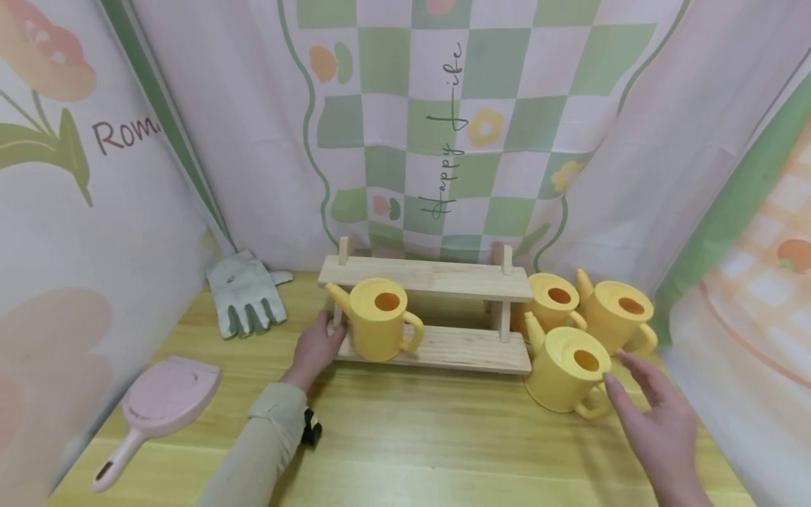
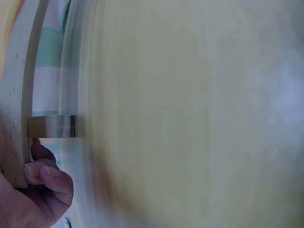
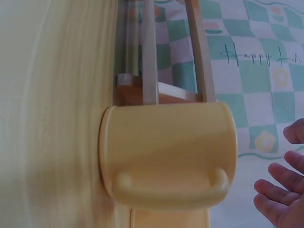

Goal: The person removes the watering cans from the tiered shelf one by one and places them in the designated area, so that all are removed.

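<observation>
1. On my head feed, the wooden rack (image 1: 431, 276) stands mid-frame, two boards, on the table (image 1: 418, 451).
2. Left hand (image 1: 315, 352), left of centre: holding the left end of the rack's lower board. My left wrist feed has its fingers curled round the board end, lower left of frame.
3. Yellow watering can on the rack (image 1: 378, 331): upright on the lower board, left part, spout to the upper left, handle to the right.
4. Right hand (image 1: 662, 415), lower right: fingers spread wide, thumb apart, holding nothing. It's just beside the front watering can (image 1: 560, 373); my right wrist feed shows a gap between them.
5. Front can: upright on the table by the rack's right end, handle towards that hand.
6. Two more cans behind it, right of centre: rear left can (image 1: 546, 310), partly hidden, and rear right can (image 1: 617, 317).
7. Left side: grey-white glove (image 1: 243, 292) near the curtain (image 1: 431, 141), pink dustpan (image 1: 167, 394) at lower left, handle towards the bottom corner.
</observation>
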### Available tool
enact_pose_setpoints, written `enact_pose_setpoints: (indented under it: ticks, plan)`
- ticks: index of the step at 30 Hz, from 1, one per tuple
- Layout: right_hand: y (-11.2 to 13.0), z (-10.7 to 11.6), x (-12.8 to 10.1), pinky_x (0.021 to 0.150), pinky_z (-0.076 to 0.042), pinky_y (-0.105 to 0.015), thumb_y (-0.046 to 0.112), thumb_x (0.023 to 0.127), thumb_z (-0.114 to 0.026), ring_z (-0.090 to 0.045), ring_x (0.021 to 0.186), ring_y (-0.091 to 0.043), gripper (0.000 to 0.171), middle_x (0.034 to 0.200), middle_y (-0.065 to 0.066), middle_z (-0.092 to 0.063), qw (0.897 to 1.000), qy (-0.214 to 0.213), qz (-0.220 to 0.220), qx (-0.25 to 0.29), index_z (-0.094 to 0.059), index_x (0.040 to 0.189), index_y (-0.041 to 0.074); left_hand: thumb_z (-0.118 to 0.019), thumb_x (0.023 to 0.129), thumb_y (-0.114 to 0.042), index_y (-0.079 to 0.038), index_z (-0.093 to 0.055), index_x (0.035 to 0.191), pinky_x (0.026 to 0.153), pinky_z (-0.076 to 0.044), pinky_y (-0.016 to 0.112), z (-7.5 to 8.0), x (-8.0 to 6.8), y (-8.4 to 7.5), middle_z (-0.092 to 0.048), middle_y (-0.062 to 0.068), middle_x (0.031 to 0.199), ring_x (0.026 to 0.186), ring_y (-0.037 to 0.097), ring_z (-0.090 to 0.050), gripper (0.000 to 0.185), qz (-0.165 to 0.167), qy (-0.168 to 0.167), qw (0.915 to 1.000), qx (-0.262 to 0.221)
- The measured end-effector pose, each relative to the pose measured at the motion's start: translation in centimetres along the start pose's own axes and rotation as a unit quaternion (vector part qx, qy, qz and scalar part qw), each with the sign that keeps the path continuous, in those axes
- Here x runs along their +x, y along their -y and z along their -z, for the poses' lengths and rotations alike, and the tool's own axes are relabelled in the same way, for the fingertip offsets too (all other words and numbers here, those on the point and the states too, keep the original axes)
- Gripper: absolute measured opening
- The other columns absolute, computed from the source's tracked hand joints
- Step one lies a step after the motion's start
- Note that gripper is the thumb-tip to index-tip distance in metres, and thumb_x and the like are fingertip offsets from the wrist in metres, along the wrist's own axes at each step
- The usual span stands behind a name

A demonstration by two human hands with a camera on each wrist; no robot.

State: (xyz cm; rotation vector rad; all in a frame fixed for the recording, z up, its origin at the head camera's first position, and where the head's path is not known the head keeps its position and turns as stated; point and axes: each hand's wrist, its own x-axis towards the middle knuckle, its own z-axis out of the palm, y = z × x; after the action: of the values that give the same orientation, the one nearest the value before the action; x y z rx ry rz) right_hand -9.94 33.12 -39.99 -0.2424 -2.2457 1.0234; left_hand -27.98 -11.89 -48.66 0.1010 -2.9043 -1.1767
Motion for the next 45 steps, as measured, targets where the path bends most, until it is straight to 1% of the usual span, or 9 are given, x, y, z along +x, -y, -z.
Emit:
enact_pose_setpoints:
  ticks: [7, 13, 16, 19, 24, 28, 32, 39, 45]
  plan:
    - [2.1, -1.2, 0.6, 0.086, -0.036, -0.007, 0.010, 0.074, -0.071, -0.050, 0.102, 0.007, 0.042, 0.115, 0.005, -0.058, 0.999, 0.029, 0.018, 0.008, -0.059, 0.114, 0.015, -0.037, 0.084, -0.059, -0.014, -0.037, 0.128, 0.088, -0.039, 0.049, 0.1, 0.1, 0.1, -0.046, 0.016, 0.127, 0.110, 0.034, -0.047, 0.063, -0.004, 0.002, 1.0000, -0.003]
    - [3.4, -2.5, 1.3, 0.085, -0.037, -0.007, 0.004, 0.072, -0.071, -0.051, 0.100, 0.006, 0.044, 0.111, -0.008, -0.059, 0.994, 0.051, 0.086, 0.033, -0.059, 0.113, 0.012, -0.037, 0.084, -0.060, -0.015, -0.037, 0.128, 0.090, -0.038, 0.049, 0.2, 0.1, 0.1, -0.044, 0.015, 0.129, 0.111, 0.035, -0.045, 0.063, -0.008, 0.005, 0.9999, -0.008]
    - [3.9, -3.2, 1.5, 0.083, -0.039, -0.008, 0.000, 0.071, -0.071, -0.053, 0.098, 0.004, 0.044, 0.110, -0.011, -0.060, 0.990, 0.060, 0.119, 0.049, -0.059, 0.112, 0.009, -0.036, 0.084, -0.061, -0.015, -0.036, 0.128, 0.090, -0.037, 0.049, 0.2, 0.1, 0.2, -0.043, 0.014, 0.131, 0.113, 0.034, -0.045, 0.064, -0.011, 0.008, 0.9998, -0.012]
    - [4.3, -3.8, 1.6, 0.081, -0.039, -0.007, 0.002, 0.071, -0.071, -0.053, 0.098, 0.003, 0.044, 0.110, -0.010, -0.060, 0.987, 0.068, 0.134, 0.051, -0.059, 0.113, 0.009, -0.036, 0.084, -0.061, -0.015, -0.036, 0.128, 0.091, -0.037, 0.049, 0.2, 0.1, 0.2, -0.042, 0.013, 0.132, 0.113, 0.034, -0.044, 0.064, -0.013, 0.010, 0.9997, -0.018]
    - [4.8, -4.8, 1.6, 0.083, -0.038, -0.006, 0.006, 0.074, -0.070, -0.052, 0.100, 0.004, 0.044, 0.112, -0.010, -0.059, 0.986, 0.096, 0.127, 0.060, -0.056, 0.115, 0.011, -0.037, 0.084, -0.061, -0.015, -0.036, 0.129, 0.092, -0.036, 0.050, 0.2, 0.0, 0.2, -0.041, 0.013, 0.132, 0.115, 0.034, -0.043, 0.065, -0.015, 0.012, 0.9994, -0.027]
    - [5.2, -5.6, 1.6, 0.085, -0.038, -0.008, 0.004, 0.074, -0.069, -0.052, 0.102, 0.000, 0.044, 0.111, -0.013, -0.058, 0.982, 0.114, 0.125, 0.083, -0.055, 0.115, 0.008, -0.037, 0.084, -0.062, -0.015, -0.036, 0.128, 0.092, -0.036, 0.049, 0.2, 0.0, 0.2, -0.041, 0.013, 0.132, 0.115, 0.034, -0.043, 0.065, -0.016, 0.009, 0.9995, -0.025]
    - [5.8, -6.4, 1.7, 0.085, -0.038, -0.009, 0.007, 0.075, -0.069, -0.054, 0.101, -0.003, 0.042, 0.110, -0.009, -0.059, 0.981, 0.125, 0.122, 0.088, -0.055, 0.115, 0.007, -0.036, 0.084, -0.061, -0.014, -0.037, 0.128, 0.092, -0.037, 0.049, 0.2, 0.0, 0.2, -0.042, 0.014, 0.132, 0.114, 0.034, -0.043, 0.064, -0.021, 0.007, 0.9995, -0.022]
    - [7.0, -7.6, 1.7, 0.084, -0.042, -0.014, 0.011, 0.078, -0.067, -0.057, 0.100, -0.014, 0.039, 0.109, -0.005, -0.060, 0.973, 0.153, 0.134, 0.109, -0.055, 0.114, 0.007, -0.038, 0.085, -0.058, -0.015, -0.037, 0.127, 0.092, -0.036, 0.049, 0.3, 0.0, 0.1, -0.041, 0.014, 0.132, 0.115, 0.034, -0.043, 0.060, -0.019, 0.008, 0.9993, -0.029]
    - [8.1, -8.7, 1.5, 0.083, -0.045, -0.020, 0.014, 0.079, -0.066, -0.056, 0.100, -0.021, 0.037, 0.109, -0.005, -0.059, 0.968, 0.185, 0.115, 0.122, -0.055, 0.114, 0.010, -0.038, 0.085, -0.058, -0.015, -0.036, 0.129, 0.093, -0.035, 0.049, 0.3, 0.0, 0.1, -0.040, 0.012, 0.133, 0.117, 0.032, -0.041, 0.061, -0.014, 0.013, 0.9991, -0.037]
